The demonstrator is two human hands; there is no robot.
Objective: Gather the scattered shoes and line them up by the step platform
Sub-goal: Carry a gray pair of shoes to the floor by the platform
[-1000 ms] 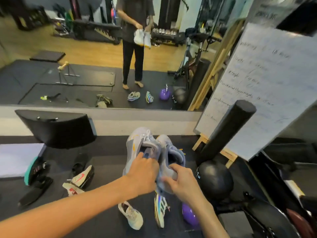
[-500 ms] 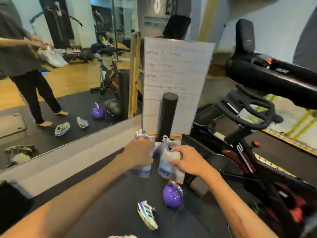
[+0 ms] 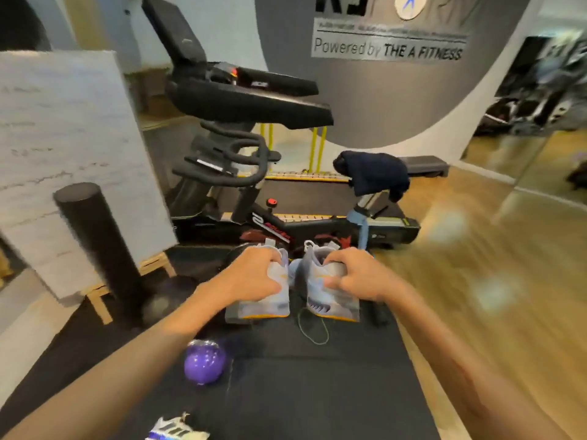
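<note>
I hold a pair of pale grey-blue shoes with orange trim in front of me, heels toward me, above the black floor mat [image 3: 317, 385]. My left hand [image 3: 254, 277] grips the left shoe [image 3: 273, 304] by its collar. My right hand [image 3: 355, 277] grips the right shoe [image 3: 333, 304] the same way, and a lace loop dangles below it. A white shoe with blue stripes [image 3: 178, 430] lies on the mat at the bottom edge. A low dark step platform [image 3: 425, 165] stands far back on the wooden floor by the grey wall.
An exercise bike [image 3: 241, 173] stands straight ahead, with a dark cloth over its saddle. A whiteboard on a wooden easel [image 3: 63, 147] and an upright black foam roller [image 3: 98, 242] are on the left. A purple ball [image 3: 205, 365] lies on the mat. Wooden floor [image 3: 492, 296] spreads to the right.
My view has swung right, away from the mirror and toward the exercise bike and step platform. Both hands still hold the same two shoes, now a little apart.
</note>
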